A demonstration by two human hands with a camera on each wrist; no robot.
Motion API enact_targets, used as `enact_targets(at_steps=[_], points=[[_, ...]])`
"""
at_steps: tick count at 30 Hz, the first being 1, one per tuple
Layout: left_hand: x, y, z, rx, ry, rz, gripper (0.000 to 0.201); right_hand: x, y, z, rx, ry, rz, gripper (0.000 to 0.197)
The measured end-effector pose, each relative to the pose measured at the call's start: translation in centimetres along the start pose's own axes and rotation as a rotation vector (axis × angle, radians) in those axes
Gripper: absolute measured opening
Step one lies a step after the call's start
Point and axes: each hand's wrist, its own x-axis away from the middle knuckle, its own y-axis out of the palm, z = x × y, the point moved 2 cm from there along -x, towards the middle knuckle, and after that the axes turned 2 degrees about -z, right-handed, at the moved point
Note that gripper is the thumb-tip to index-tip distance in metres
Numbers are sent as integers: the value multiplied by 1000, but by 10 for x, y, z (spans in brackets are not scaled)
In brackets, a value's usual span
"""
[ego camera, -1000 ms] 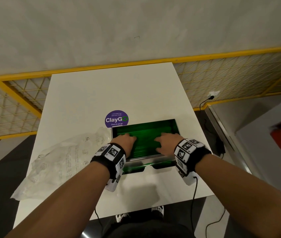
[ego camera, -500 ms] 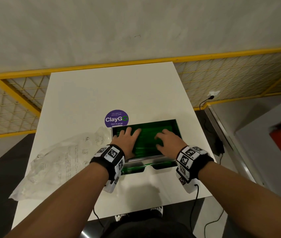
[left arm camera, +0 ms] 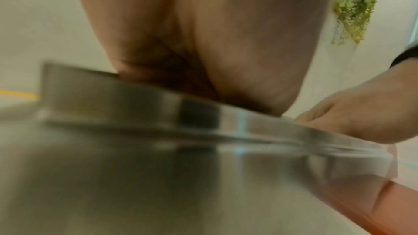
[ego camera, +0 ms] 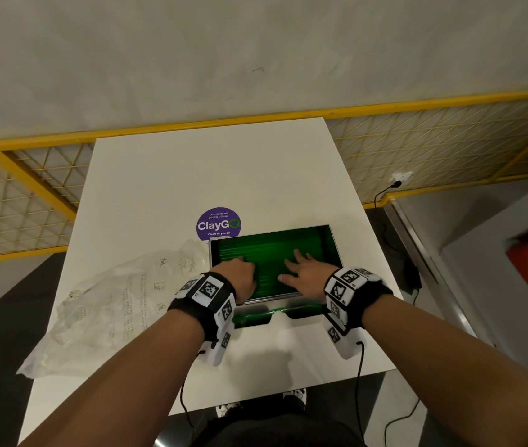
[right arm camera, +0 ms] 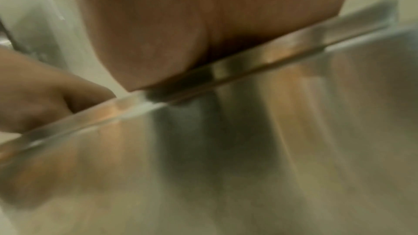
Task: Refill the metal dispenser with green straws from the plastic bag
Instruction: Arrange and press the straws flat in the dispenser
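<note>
Near the front edge of the white surface [ego camera: 172,175], toward its right side, the dispenser [ego camera: 333,250] is standing open-topped, and both hands are reaching down into it onto the straws [ego camera: 272,250]. The straws are lying with their long axis running left to right, across the line of the forearms. The left hand [ego camera: 240,279] is curling its fingers on the left part of the bed; whether it is actually pinching any straws I cannot tell. The right hand [ego camera: 304,272] is lying spread flat on the right part, fingers apart, apparently levelling them. The bag [ego camera: 101,304] is lying crumpled just left of the dispenser, nearer the left hand. A purple sticker [ego camera: 219,224] is sitting behind the dispenser. Beyond the surface are a yellow mesh railing [ego camera: 449,146] and a pale wall.
</note>
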Motion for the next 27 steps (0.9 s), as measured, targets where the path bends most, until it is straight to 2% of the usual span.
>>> enact_targets(at_steps=[1, 4, 8, 11, 13, 16, 18, 20, 22, 23, 24, 25, 27], points=[[0, -1, 1, 31, -10, 20, 47, -1, -2, -1, -32, -6, -6, 64], [-2, -1, 2, 30, -52, -16, 65, -3, -8, 0, -75, 16, 126, 65], [-9, 2, 3, -48, -120, -130, 61, -14, -4, 3, -3, 116, 34, 70], [-14, -3, 5, -34, -136, -78, 52, -16, -9, 2, 13, 100, 94, 68], [-15, -4, 5, -25, -144, -58, 60, -15, -11, 3, 20, 83, 141, 68], [-16, -1, 3, -42, -128, -114, 66, -20, -4, 5, -9, 35, 32, 64], [-14, 0, 0, -51, -104, -121, 68, -17, -4, 7, -53, 12, 20, 61], [-10, 0, -1, -26, -67, -67, 68, 0, -12, 6, -79, -17, 170, 56], [-7, -1, -2, 18, -24, 4, 64, 27, -14, 1, -128, -93, 431, 36], [-6, -2, -2, 38, -4, 35, 61, 41, -7, -4, -173, -137, 501, 25], [-5, -2, -3, 60, 13, 57, 59, 51, 5, -9, -204, -173, 492, 18], [-4, -2, -4, 85, 27, 73, 58, 57, 22, -14, -203, -192, 424, 17], [-3, -1, -5, 130, 51, 100, 57, 53, 60, -17, -107, -161, 172, 32]])
